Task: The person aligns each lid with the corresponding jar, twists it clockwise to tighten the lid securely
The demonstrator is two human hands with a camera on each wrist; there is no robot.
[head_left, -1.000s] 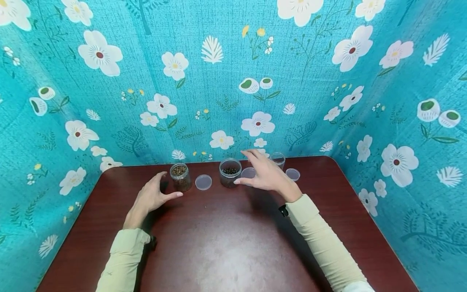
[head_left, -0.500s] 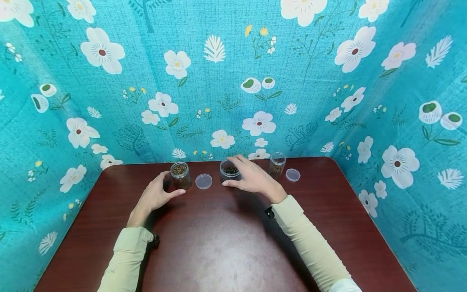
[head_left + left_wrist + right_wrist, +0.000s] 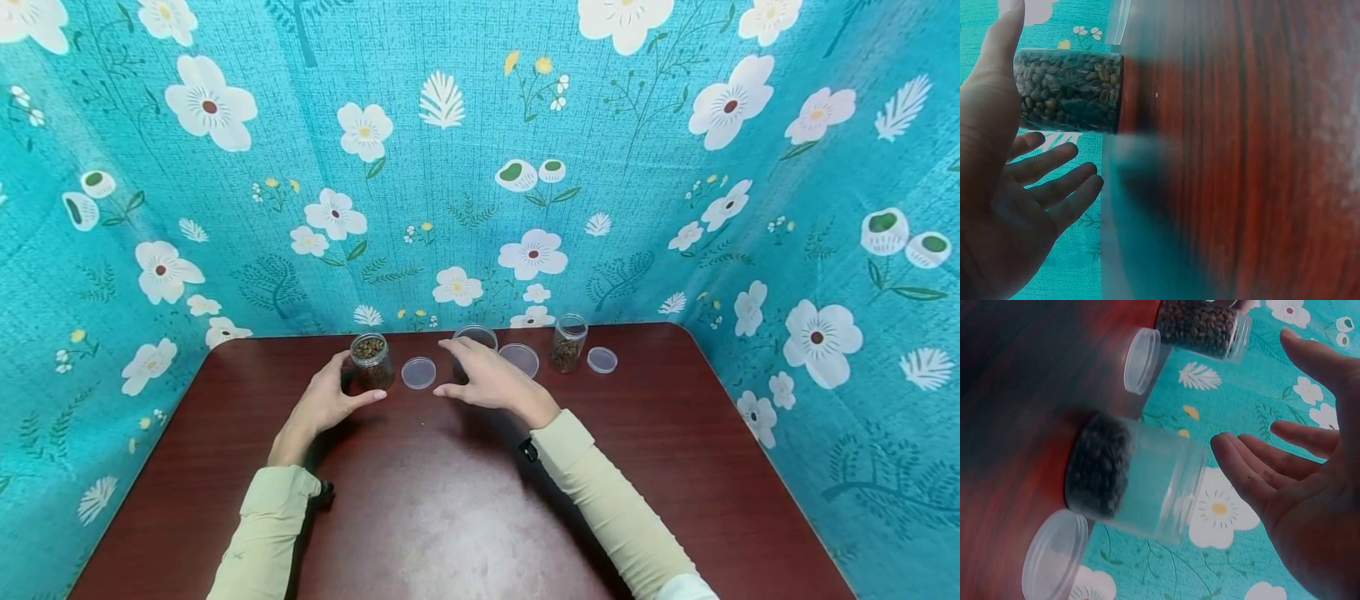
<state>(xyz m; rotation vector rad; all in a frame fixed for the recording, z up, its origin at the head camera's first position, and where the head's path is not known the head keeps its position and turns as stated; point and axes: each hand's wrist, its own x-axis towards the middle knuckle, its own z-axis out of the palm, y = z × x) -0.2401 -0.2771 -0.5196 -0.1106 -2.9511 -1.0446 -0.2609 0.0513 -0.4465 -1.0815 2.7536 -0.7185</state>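
A clear jar full of coffee beans (image 3: pixel 371 367) stands on the left of the row. My left hand (image 3: pixel 327 400) curves around its near left side, thumb in front and fingers behind; in the left wrist view, the spread fingers (image 3: pixel 1060 162) are apart from the jar. My right hand (image 3: pixel 495 379) hovers in front of a wider middle jar (image 3: pixel 1160 481), hiding much of it in the head view. Dark beans (image 3: pixel 1100 465) fill its lower part. That hand holds nothing, its fingers spread and loosely bent near the jar's open mouth.
Clear lids lie beside the jars: one left of centre (image 3: pixel 418 373), one larger (image 3: pixel 521 358), one at the right (image 3: pixel 602 360). A narrow jar (image 3: pixel 567 350) with brown contents stands right. The flowered cloth (image 3: pixel 457 167) rises directly behind the table (image 3: pixel 420 500).
My right hand has moved left, from beside the middle jar to in front of it, uncovering the larger lid and narrow jar. The left hand has edged slightly closer around its jar.
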